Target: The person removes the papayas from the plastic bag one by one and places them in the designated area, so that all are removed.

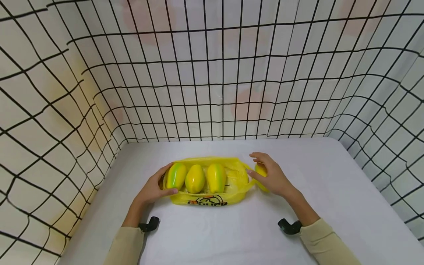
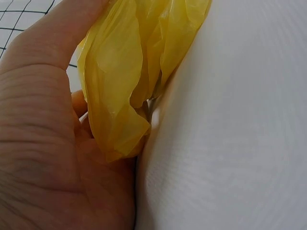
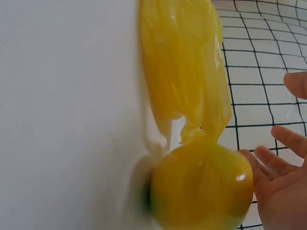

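A yellow plastic bag (image 1: 236, 184) with dark print on its front lies on the white table, its mouth spread wide. Three glossy yellow-green mangoes (image 1: 195, 179) sit side by side in it. My left hand (image 1: 155, 186) grips the bag's left end, thumb over the front rim and fingers behind; in the left wrist view, crumpled yellow plastic (image 2: 117, 81) lies against the palm. Just right of the bag, another mango (image 3: 201, 187) rests on the table. Above it my right hand (image 1: 273, 176) has its fingers spread, partly hiding that mango in the head view.
White cloth covers the table (image 1: 215, 232). Black wire grid panels (image 1: 212, 84) stand along the back and both sides, with pale sheeting behind them. Each wrist carries a black camera mount (image 1: 289, 226).
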Demonstrator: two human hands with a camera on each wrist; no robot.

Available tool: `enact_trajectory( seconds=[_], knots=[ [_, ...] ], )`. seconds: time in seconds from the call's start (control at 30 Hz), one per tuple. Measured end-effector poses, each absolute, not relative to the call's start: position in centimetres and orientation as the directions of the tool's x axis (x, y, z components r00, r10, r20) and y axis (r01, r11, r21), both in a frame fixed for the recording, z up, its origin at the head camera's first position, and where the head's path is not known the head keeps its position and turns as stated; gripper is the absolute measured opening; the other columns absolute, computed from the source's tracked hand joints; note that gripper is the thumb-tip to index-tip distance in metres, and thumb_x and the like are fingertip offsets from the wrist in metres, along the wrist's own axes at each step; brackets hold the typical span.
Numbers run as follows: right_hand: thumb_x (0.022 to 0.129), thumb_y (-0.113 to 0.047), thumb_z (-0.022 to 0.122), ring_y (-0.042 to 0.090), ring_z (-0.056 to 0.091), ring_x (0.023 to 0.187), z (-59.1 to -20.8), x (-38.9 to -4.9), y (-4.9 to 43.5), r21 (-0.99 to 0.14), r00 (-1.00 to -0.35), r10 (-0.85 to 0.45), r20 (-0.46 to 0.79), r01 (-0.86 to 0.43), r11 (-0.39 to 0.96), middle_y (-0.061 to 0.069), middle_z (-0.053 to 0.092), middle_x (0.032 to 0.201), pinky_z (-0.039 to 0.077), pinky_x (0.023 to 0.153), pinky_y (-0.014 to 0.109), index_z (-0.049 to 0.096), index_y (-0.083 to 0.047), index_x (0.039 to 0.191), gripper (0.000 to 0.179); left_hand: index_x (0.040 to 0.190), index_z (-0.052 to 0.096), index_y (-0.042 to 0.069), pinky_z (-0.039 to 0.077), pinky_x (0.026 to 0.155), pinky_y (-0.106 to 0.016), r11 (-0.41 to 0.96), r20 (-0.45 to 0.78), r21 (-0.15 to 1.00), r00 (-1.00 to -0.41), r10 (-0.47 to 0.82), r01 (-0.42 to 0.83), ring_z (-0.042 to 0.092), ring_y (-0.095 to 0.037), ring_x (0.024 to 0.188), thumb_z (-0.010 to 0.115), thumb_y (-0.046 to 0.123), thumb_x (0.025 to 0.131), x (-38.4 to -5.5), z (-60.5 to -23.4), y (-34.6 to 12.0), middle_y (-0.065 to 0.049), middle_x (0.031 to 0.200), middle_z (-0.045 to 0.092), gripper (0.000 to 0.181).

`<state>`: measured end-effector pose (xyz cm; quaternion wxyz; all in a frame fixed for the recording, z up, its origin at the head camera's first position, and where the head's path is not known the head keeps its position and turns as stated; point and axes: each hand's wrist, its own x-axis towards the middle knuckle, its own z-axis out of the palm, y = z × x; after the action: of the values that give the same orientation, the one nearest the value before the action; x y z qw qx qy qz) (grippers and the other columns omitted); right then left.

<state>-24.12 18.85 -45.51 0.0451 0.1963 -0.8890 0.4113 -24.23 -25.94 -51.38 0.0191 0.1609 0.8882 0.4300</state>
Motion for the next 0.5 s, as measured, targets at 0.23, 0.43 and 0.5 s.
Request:
enact_trajectory(
  seconds=[0.23,0.43,0.5],
  knots=[
    [0.093,-0.041,0.064,0.034,0.052,0.127,-45.0,-23.7,17.1,-0.781,-0.92,-0.332,0.209,-0.362,0.51,0.004,0.047,0.144,0.046,0.103,0.052,0.042,-0.022,0.143,0.059,0.153,0.025,0.034,0.031,0.114,-0.056,0.58,0.121,0.761,-0.941,0.315,0.292,0.039,-0.023,0.136,0.083,0.042,0.073,-24.2,-51.2,-26.0,0.005,0.154,0.035,0.099],
    [0.092,-0.043,0.064,0.034,0.055,0.125,-45.3,-23.6,15.4,-0.833,-0.917,-0.367,0.155,-0.321,0.451,0.011,0.045,0.146,0.05,0.1,0.048,0.041,-0.018,0.144,0.063,0.153,0.025,0.034,0.031,0.114,-0.057,0.584,0.119,0.758,-0.941,0.316,0.292,0.04,-0.023,0.135,0.083,0.044,0.072,-24.0,-51.0,-26.0,0.005,0.154,0.036,0.1],
    [0.091,-0.043,0.065,0.033,0.055,0.125,-45.5,-23.6,14.9,-0.847,-0.917,-0.374,0.14,-0.307,0.435,0.01,0.044,0.148,0.05,0.1,0.047,0.041,-0.016,0.145,0.064,0.153,0.024,0.035,0.032,0.114,-0.056,0.583,0.117,0.759,-0.942,0.315,0.29,0.04,-0.022,0.135,0.083,0.044,0.072,-24.1,-51.1,-25.9,0.005,0.154,0.036,0.101]
  ],
)
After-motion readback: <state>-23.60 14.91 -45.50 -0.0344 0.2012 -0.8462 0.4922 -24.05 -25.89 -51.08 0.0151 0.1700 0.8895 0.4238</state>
